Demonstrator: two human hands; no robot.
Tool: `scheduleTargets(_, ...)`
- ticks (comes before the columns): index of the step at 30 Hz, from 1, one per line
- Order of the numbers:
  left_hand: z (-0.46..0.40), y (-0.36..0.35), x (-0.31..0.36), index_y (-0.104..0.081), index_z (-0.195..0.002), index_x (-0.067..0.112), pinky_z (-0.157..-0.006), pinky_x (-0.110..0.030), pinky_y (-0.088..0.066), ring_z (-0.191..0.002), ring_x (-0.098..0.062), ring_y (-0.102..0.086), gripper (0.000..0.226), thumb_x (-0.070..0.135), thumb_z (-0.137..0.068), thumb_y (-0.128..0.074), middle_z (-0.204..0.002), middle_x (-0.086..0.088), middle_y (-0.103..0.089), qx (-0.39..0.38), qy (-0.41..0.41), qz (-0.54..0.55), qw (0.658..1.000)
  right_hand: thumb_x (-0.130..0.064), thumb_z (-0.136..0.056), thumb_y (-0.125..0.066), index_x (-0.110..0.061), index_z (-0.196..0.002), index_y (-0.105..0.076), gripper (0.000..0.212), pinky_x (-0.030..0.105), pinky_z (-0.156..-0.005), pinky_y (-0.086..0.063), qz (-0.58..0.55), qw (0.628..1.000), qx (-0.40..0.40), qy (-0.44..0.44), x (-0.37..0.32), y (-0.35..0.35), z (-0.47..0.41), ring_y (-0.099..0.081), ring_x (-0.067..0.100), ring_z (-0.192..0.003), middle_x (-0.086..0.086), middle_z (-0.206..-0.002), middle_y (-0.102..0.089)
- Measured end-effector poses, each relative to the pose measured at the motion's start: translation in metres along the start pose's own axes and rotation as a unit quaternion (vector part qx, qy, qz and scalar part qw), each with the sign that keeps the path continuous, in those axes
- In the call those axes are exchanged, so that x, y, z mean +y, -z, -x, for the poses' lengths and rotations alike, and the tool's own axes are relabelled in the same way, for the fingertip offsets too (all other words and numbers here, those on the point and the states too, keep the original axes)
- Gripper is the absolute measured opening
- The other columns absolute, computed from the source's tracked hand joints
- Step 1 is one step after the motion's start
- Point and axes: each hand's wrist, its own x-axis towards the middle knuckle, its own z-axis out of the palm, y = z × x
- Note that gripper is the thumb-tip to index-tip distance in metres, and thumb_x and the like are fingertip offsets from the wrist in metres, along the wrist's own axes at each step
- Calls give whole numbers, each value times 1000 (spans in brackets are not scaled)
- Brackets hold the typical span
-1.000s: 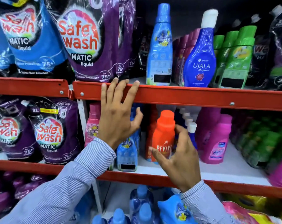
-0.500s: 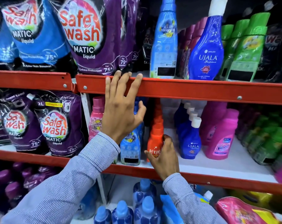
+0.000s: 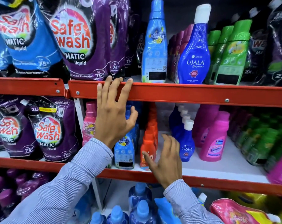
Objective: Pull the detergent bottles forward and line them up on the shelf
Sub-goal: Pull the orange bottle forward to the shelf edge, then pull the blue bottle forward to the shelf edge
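On the middle shelf [image 3: 201, 168] a row of orange bottles [image 3: 148, 147] runs back from the front edge, with a row of dark blue Ujala bottles [image 3: 186, 143] to its right and light blue bottles [image 3: 124, 152] to its left. My right hand [image 3: 165, 160] hovers in front of the orange and Ujala rows, fingers spread, holding nothing. My left hand [image 3: 114, 113] rests with its fingertips on the red rail of the upper shelf [image 3: 185, 92], open.
Pink Vanish bottles [image 3: 214, 139] and green bottles [image 3: 258, 143] stand further right on the same shelf. Purple Safewash pouches [image 3: 51, 130] fill the left bay. The top shelf carries a light blue bottle [image 3: 154, 46], an Ujala bottle [image 3: 195, 50] and green bottles [image 3: 230, 54].
My right hand has let go of the front orange bottle, now standing at the shelf's front edge, and has shifted right and opened. The left hand stays on the rail.
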Motion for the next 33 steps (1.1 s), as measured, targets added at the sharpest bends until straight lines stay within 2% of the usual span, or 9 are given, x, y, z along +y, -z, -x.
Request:
scheduleTargets(4, -2, -2, 4, -40, -152, 23, -128, -62, -13, -152, -35, -30, 75, 37, -82, -61, -153, -13, -46, 5, 10, -24, 1000, -45, -85, -63, -7, -144, -41, 74, 47, -121, -23, 19, 987, 124, 99, -6, 48, -32, -24, 33, -148, 13, -154, -39)
scheduleTargets(8, -2, -6, 17, -36, -154, 25, -127, -66, -9, -154, -38, -24, 79, 44, -80, -59, -160, -15, -38, 10, 28, -30, 999, -51, -86, -56, -9, -151, -32, 81, 58, -120, -17, 100, 969, 187, 125, -14, 89, -69, -10, 39, -151, 18, -161, -23)
scheduleTargets(14, -10, -19, 52, -30, -158, 25, -126, -67, -11, -157, -38, -18, 87, 47, -79, -60, -168, -15, -26, 24, -43, -28, 998, -58, -87, -49, -12, -155, -21, 86, 61, -120, -11, 162, 958, 217, 98, -20, 127, -130, -2, 43, -151, 22, -163, -12)
scheduleTargets(19, -17, -32, 76, -34, -156, 20, -126, -66, -11, -157, -37, -19, 86, 44, -79, -62, -166, -15, -31, 9, -75, -26, 997, -61, -85, -49, -11, -156, -10, 95, 51, -123, -12, 123, 976, 169, 66, -30, 142, -173, -8, 41, -151, 21, -164, -8)
scheduleTargets(21, -17, -36, 76, -33, -157, 21, -128, -64, -7, -157, -36, -19, 87, 42, -78, -63, -165, -15, -33, 6, -73, -30, 997, -62, -82, -57, -11, -156, -6, 104, 45, -121, -21, 80, 988, 126, 47, -32, 140, -182, -21, 38, -147, 20, -163, -14)
scheduleTargets(23, -16, -39, 74, -32, -157, 22, -130, -61, -3, -157, -36, -22, 89, 40, -76, -64, -163, -14, -37, 12, -75, -30, 997, -61, -77, -66, -13, -156, -5, 111, 43, -110, -36, 31, 993, 109, 27, -33, 138, -187, -36, 34, -140, 16, -159, -24)
scheduleTargets(27, -16, -40, 72, -33, -156, 22, -130, -59, 0, -155, -36, -26, 90, 36, -74, -67, -159, -13, -41, 19, -79, -35, 996, -52, -71, -76, -14, -155, -15, 110, 39, -102, -45, -2, 990, 136, 37, -31, 139, -193, -48, 28, -132, 9, -152, -40)
scheduleTargets(30, -15, -40, 74, -33, -156, 22, -129, -61, -5, -155, -35, -26, 90, 34, -74, -69, -158, -13, -41, 17, -78, -36, 996, -48, -72, -78, -15, -153, -21, 105, 33, -103, -43, -31, 984, 168, 52, -30, 142, -191, -48, 22, -132, 6, -149, -43)
scheduleTargets(33, -16, -42, 74, -34, -156, 21, -129, -63, -8, -155, -35, -26, 89, 34, -74, -69, -158, -13, -40, 26, -78, -35, 996, -45, -72, -79, -12, -152, -28, 100, 22, -106, -36, -72, 965, 240, 78, -32, 151, -185, -46, 18, -131, 8, -145, -47)
